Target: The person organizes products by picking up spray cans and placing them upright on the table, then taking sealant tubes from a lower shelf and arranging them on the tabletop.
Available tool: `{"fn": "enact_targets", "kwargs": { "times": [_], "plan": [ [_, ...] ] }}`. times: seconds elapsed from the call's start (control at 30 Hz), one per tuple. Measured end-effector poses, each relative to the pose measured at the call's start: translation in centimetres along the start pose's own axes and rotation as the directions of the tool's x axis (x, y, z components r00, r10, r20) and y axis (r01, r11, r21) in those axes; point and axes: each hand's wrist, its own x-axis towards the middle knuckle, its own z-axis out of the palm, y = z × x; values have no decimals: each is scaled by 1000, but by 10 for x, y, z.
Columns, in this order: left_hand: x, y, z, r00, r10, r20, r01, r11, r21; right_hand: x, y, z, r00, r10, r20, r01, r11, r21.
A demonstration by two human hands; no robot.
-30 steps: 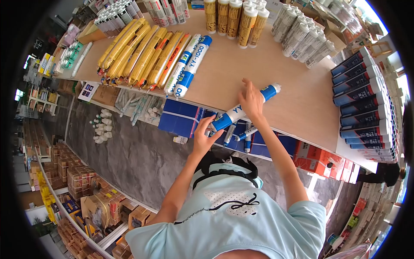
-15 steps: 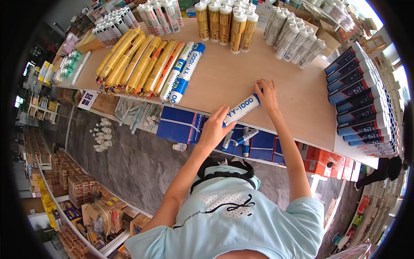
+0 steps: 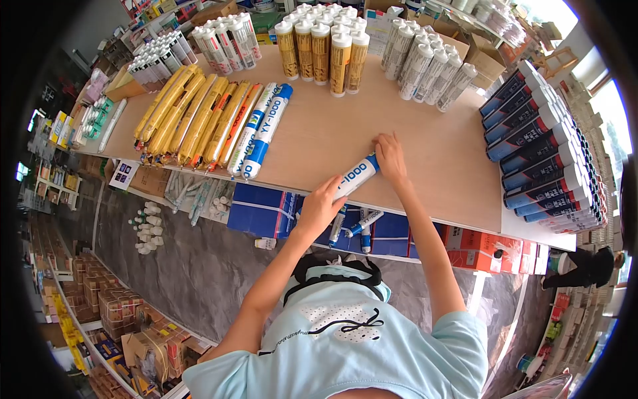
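Note:
Between my hands is a blue and white sausage-type sealant tube marked YY-1000, slanting over the table's front edge. My left hand wraps round its lower left end. At its upper right end is my right hand, fingers curled over the blue tip. To the left lies a row of sealant sausages: several gold ones and, at the row's right end, blue and white tubes like the one I hold.
Gold cartridges and grey-white cartridges stand at the back of the wooden table. Dark blue cartridges are stacked at the right. Below are blue boxes, loose tubes and red boxes. A person is at far right.
The view has shifted, so the table items sit further left. Both hands still hold the tube, with my right fingers now curled further over its end.

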Motion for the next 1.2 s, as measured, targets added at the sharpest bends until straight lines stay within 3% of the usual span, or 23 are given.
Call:
{"fn": "enact_targets", "kwargs": {
  "times": [0.03, 0.07, 0.1, 0.13, 0.2, 0.23, 0.3, 0.33, 0.37, 0.4, 0.43, 0.5, 0.63, 0.7, 0.73, 0.93, 1.0, 1.03, 1.1, 1.2],
  "plan": [
    [2, -2, -4, 1000, -17, 26, 17, 1000, -21, -2, -1, -1, 1000, -3, -5, 3, 1000, 3],
    [2, -4, -9, 1000, -11, 21, 12, 1000, -14, -2, -2, -3, 993, -11, -118, 8, 1000, -25],
    [3, -5, -15, 998, -65, 5, 65, 983, -171, -2, -3, -7, 973, -23, -230, 10, 998, -55],
    [4, -8, -21, 993, -117, -3, 110, 939, -326, -3, -9, -14, 970, -29, -240, 17, 998, -55],
    [-4, -17, -33, 981, -172, -88, 122, 905, -409, -15, -21, -31, 876, 328, -355, -243, 933, 264],
    [-12, -26, -37, 962, -268, -57, 210, 855, -474, -26, -27, -35, 874, 330, -355, -245, 933, 263],
    [-32, -40, -45, 923, -385, -10, 319, 780, -538, -46, -36, -36, 806, 540, -241, -425, 812, 400],
    [-41, -44, -49, 914, -406, 0, 341, 768, -543, -60, -34, -27, 805, 542, -242, -425, 811, 403],
    [-48, -47, -54, 915, -402, 43, 366, 779, -510, -77, -27, -11, 810, 568, -144, -462, 770, 441],
    [-58, -54, -56, 892, -427, 150, 441, 746, -499, -86, -23, -1, 810, 585, -45, -499, 726, 473],
    [-64, -55, -55, 885, -421, 200, 457, 700, -548, -85, -32, 0, 809, 586, -46, -498, 725, 476],
    [-73, -54, -53, 858, -410, 309, 510, 610, -607, -79, -50, 2, 771, 628, 104, -526, 537, 659],
    [-75, -52, -44, 881, -379, 284, 472, 643, -603, -52, -60, 3, 748, 649, 138, -609, 589, 532],
    [-73, -50, -43, 878, -373, 300, 477, 623, -620, -41, -64, 1, 779, 624, 59, -624, 762, 173],
    [-71, -48, -44, 875, -367, 317, 483, 599, -639, -39, -59, 6, 780, 623, 59, -622, 763, 175],
    [-70, -42, -45, 915, -361, 179, 396, 723, -565, -23, -50, 28, 810, 584, 51, -571, 767, 293],
    [-65, -42, -49, 933, -356, 59, 331, 779, -532, -8, -60, 29, 733, 640, 230, -669, 620, 409],
    [-65, -45, -47, 922, -387, 9, 331, 776, -536, -5, -54, 45, 740, 633, 229, -663, 627, 410],
    [-63, -54, -45, 923, -374, -93, 279, 815, -508, 5, -48, 79, 859, 512, 36, -497, 813, 302],
    [-62, -69, -48, 900, -375, -224, 238, 852, -467, 29, -68, 100, 826, 548, 129, -545, 722, 425]
  ]
}}
